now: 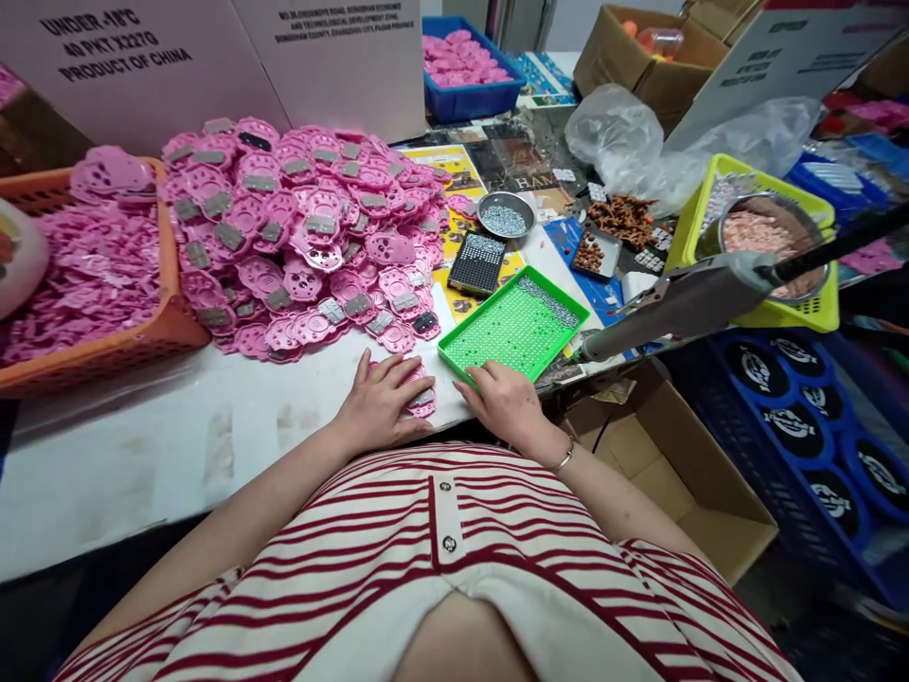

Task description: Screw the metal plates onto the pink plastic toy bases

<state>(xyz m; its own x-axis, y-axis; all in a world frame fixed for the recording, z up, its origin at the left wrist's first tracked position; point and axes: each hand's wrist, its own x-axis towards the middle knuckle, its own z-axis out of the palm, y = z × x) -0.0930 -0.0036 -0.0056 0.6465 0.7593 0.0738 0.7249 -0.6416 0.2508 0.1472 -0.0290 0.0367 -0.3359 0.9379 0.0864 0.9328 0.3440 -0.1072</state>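
My left hand (387, 398) lies over a pink plastic part (421, 402) on the white tabletop, fingers bent across it and holding it down. Most of that part is hidden under the fingers. Just right of it, my right hand (506, 403) is closed at the near edge of a green tray (472, 355); what its fingertips hold, if anything, cannot be made out. The tray has a grid of small holes, with loose small metal pieces (546, 301) heaped at its far right end. Beyond my left hand rises a large pile of pink plastic parts (319, 223), many with grey metal plates.
An orange basket (181, 313) of pink pieces stands left. Behind the tray are a black gridded block (477, 263) and a metal bowl (506, 216). A grey powered screwdriver (653, 308) reaches in from the right, before a yellow basket (788, 317). Below sits an open carton (668, 464).
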